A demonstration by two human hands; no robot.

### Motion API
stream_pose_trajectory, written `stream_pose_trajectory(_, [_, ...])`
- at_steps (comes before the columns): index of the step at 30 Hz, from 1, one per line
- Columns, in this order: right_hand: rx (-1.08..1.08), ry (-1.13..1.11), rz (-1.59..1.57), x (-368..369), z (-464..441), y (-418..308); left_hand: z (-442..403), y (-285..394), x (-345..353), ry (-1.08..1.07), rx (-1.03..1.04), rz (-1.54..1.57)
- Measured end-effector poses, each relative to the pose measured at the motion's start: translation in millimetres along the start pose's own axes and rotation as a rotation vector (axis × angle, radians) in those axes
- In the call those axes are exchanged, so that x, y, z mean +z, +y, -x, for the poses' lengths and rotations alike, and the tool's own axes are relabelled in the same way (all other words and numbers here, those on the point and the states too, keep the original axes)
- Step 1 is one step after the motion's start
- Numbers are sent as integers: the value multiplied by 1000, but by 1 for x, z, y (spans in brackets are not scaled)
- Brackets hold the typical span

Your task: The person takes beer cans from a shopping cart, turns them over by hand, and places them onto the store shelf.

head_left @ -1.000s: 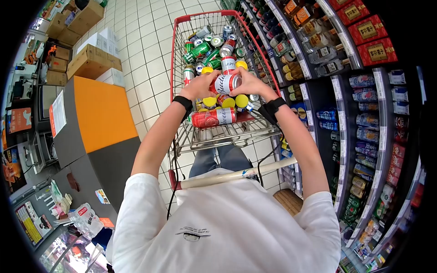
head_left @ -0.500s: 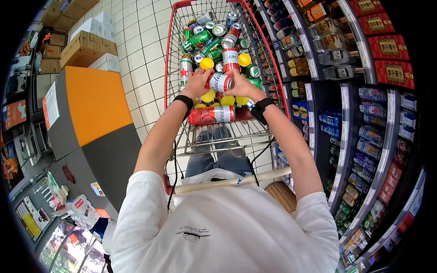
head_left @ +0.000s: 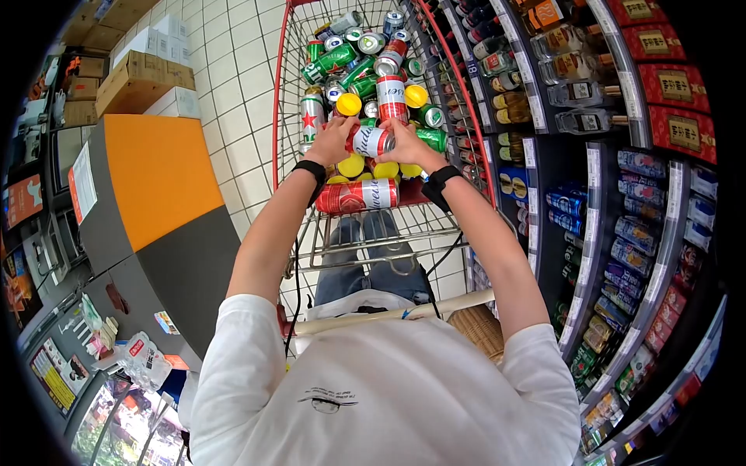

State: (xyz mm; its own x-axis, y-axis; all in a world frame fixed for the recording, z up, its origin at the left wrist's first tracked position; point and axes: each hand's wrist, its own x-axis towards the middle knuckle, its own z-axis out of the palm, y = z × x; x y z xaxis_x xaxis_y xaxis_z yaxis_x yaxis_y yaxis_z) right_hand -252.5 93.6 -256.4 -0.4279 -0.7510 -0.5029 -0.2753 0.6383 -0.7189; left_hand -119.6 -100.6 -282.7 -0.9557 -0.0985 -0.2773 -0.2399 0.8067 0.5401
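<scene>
The wire shopping cart (head_left: 280, 78) has a smooth red rim and holds a loose heap of glossy metal drink cans; towards 12 o'clock a green can (head_left: 329, 64) lies on its side among silver ends. Above the heap, between the two hands, is a red-and-white can (head_left: 368, 141), its long axis running roughly from 9 to 3 o'clock. The left hand (head_left: 332, 140) has its fingers curled on the 9 o'clock end, and the right hand (head_left: 410, 146) holds the silver end at 3 o'clock. Nearby at 1 o'clock, a second cylinder (head_left: 392, 99), also red and white, points towards 12. At 6 o'clock a crosswise can (head_left: 357, 196) lies beyond round yellow discs (head_left: 350, 165). A white can with a red star (head_left: 312, 113) sits at 10 o'clock; square glazed floor tiles (head_left: 233, 78) spread towards 11
</scene>
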Motion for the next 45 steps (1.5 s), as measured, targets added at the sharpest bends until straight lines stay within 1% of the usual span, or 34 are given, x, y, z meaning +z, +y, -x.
stream_pose_trajectory(2, [-40,35,51,0,0,1,-3,-1,1,-47,-34,1])
stream_pose_trajectory(4, [-77,72,102,0,-5,9,-2,1,-1,-39,-23,-4])
stream_pose_trajectory(6, [-58,53,-101,-5,-14,10,0,-1,2,-39,-13,-9])
stream_pose_trajectory(7, [-21,168,-161,-8,-13,9,0,-4,6,-3,1,-14])
stream_pose_trajectory(10, [273,292,-202,-33,-18,-3,4,-2,3,61,2,-18])
stream_pose_trajectory(11, [338,286,-161,-38,-17,-7,5,2,-2,83,-6,-16])
stream_pose_trajectory(12, [357,273,-145,-42,-14,-16,6,8,-9,85,-12,-19])
stream_pose_trajectory(14, [338,142,-113,-37,-31,7,7,20,-25,42,-42,45])
stream_pose_trajectory(15, [334,154,-154,-27,-40,19,8,24,-28,57,-40,36])
stream_pose_trajectory(16, [328,164,-194,-18,-48,24,12,28,-27,199,35,30])
stream_pose_trajectory(18, [372,230,-28,-10,-59,27,19,39,-36,192,19,44])
stream_pose_trajectory(20, [412,225,-9,2,-79,50,28,49,-47,170,14,110])
stream_pose_trajectory(21, [389,231,-57,6,-82,56,32,53,-53,148,-5,122])
stream_pose_trajectory(22, [389,227,-41,5,-83,55,37,58,-59,125,-23,137])
stream_pose_trajectory(23, [364,194,-47,2,-81,57,42,63,-66,133,-35,137])
stream_pose_trajectory(24, [339,164,-52,-2,-78,59,46,66,-71,90,-32,136])
stream_pose_trajectory(25, [366,174,-149,-1,-78,59,50,69,-76,46,-28,137])
stream_pose_trajectory(26, [393,163,-135,-3,-80,59,54,72,-80,53,-29,138])
stream_pose_trajectory(28, [440,141,-57,-13,-65,31,61,79,-86,1,-81,134])
stream_pose_trajectory(29, [439,143,-53,-14,-65,31,62,83,-91,-53,-108,140])
stream_pose_trajectory(30, [427,150,-3,-12,-67,35,63,83,-89,-51,-107,142])
stream_pose_trajectory(32, [411,162,50,-13,-71,44,63,84,-86,-25,-68,275])
stream_pose_trajectory(33, [400,159,111,-15,-69,42,64,89,-89,-22,-66,274])
stream_pose_trajectory(34, [390,158,172,-17,-66,41,65,95,-91,-57,-67,278])
stream_pose_trajectory(38, [419,149,211,-30,-51,27,65,111,-90,-168,-87,250])
stream_pose_trajectory(39, [407,174,229,-31,-49,27,66,113,-86,-102,-50,219])
stream_pose_trajectory(40, [409,179,225,-32,-48,27,66,113,-83,-104,-45,215])
stream_pose_trajectory(42, [457,117,239,-35,-46,22,66,114,-78,-82,-5,188])
stream_pose_trajectory(45, [466,116,226,-39,-37,17,69,116,-76,-92,1,211])
